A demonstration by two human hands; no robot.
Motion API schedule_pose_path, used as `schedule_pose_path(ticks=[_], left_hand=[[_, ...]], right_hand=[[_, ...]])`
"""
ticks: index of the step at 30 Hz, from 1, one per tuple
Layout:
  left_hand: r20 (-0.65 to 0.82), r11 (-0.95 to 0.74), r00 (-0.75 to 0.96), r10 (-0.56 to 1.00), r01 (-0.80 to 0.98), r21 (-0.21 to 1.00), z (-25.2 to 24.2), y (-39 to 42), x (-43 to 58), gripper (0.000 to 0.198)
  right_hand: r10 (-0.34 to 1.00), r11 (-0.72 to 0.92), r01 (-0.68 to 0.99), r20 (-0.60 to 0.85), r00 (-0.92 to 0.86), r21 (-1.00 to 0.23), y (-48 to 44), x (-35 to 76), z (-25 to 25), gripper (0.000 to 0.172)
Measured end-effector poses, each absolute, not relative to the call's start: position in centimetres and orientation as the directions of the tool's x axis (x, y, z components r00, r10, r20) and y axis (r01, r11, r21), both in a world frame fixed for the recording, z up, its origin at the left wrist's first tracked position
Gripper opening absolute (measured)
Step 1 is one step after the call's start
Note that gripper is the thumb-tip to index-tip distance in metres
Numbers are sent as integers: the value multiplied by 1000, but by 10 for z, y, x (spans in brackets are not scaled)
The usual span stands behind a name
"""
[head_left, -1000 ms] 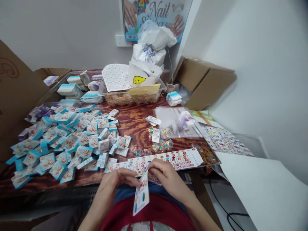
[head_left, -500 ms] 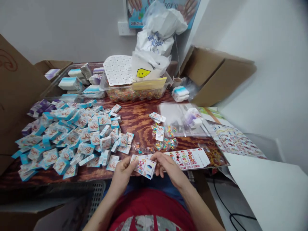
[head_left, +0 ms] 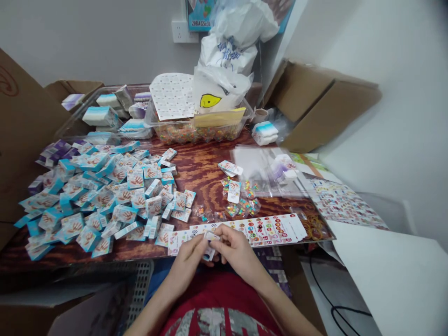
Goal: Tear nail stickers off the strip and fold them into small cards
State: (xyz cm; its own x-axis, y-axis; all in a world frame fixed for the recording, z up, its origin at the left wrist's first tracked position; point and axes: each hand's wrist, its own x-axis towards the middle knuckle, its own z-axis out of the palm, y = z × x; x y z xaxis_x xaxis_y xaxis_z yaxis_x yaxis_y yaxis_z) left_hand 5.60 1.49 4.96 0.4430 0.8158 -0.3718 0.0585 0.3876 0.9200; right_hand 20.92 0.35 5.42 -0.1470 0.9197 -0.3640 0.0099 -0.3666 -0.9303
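My left hand (head_left: 187, 261) and my right hand (head_left: 238, 256) meet at the table's front edge. Between them is a small white sticker sheet (head_left: 211, 236), pinched by the fingers of both and mostly covered by them. Whether it is one sheet or several, and whether it is folded, I cannot tell. Just beyond the hands lies a long row of printed sticker sheets (head_left: 276, 229). Small clear packets of coloured pieces (head_left: 232, 210) rest behind that row, with a small card-like white box (head_left: 234, 192) on top of them.
A big heap of small blue-and-white boxes (head_left: 105, 198) covers the table's left side. Behind stand a clear tub (head_left: 164, 133) and white plastic bags (head_left: 224, 88). Rubber bands (head_left: 315, 226) lie at the right corner. Cardboard boxes (head_left: 322, 107) flank the table.
Both hands have drawn together over the sticker sheet, hiding most of it; earlier it showed its printed face. More of the sheet row's left end shows. The view has shifted slightly.
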Motion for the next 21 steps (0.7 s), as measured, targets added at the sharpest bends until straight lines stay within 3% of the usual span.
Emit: schedule_pose_path(ticks=[4, 7, 9, 12, 14, 16, 21], left_hand=[[-398, 445, 466, 790, 11, 896, 44, 13, 57, 42], [-422, 462, 384, 821, -13, 887, 38, 17, 58, 46], [-419, 454, 357, 835, -17, 891, 36, 21, 59, 47], [-397, 434, 358, 845, -26, 901, 34, 26, 63, 47], [-395, 432, 359, 846, -26, 901, 34, 29, 67, 47], [-403, 440, 364, 840, -23, 897, 35, 31, 70, 46], [-438, 496, 426, 792, -28, 868, 33, 34, 74, 49]], right_hand=[[925, -354, 78, -361, -116, -932, 14, 221, 44, 17], [971, -237, 370, -206, 122, -898, 29, 243, 33, 20], [958, -191, 653, 4, 285, -733, 39, 254, 25, 18], [958, -164, 840, 121, 262, -518, 48, 259, 15, 11], [966, -119, 842, 134, 220, -526, 48, 259, 10, 8], [963, -85, 777, 150, 226, -623, 47, 261, 5, 8], [953, -128, 354, -17, 301, -926, 45, 276, 3, 19]])
